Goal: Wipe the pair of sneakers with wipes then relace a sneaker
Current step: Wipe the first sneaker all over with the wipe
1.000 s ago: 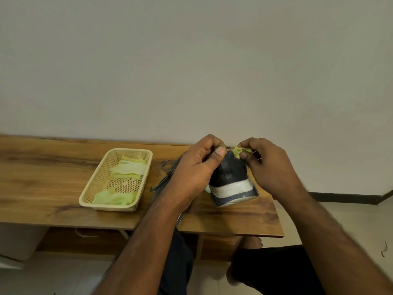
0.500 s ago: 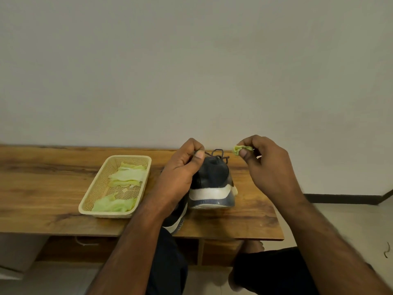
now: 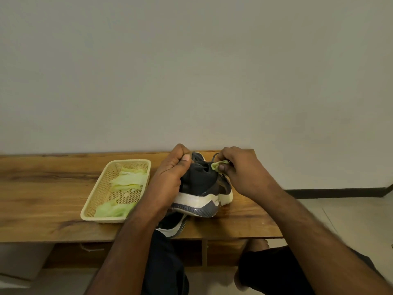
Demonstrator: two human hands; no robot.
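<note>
Dark sneaker point(image 3: 204, 186) propped heel-up on the wooden bench point(image 3: 42, 188), gripped at the collar by the left hand point(image 3: 170, 179). Crumpled green wipe point(image 3: 220, 166) pinched in the right hand point(image 3: 242, 173), pressed at the collar rim. Wiping apparently midway; laces point(image 3: 214, 156) loose, relacing yet to come. Second sneaker point(image 3: 173, 225) lying below the left wrist, at the bench's near edge, mostly hidden. Just left, cream mesh basket point(image 3: 95, 201) holding more green wipes point(image 3: 127, 180). Nothing blocking the work.
</note>
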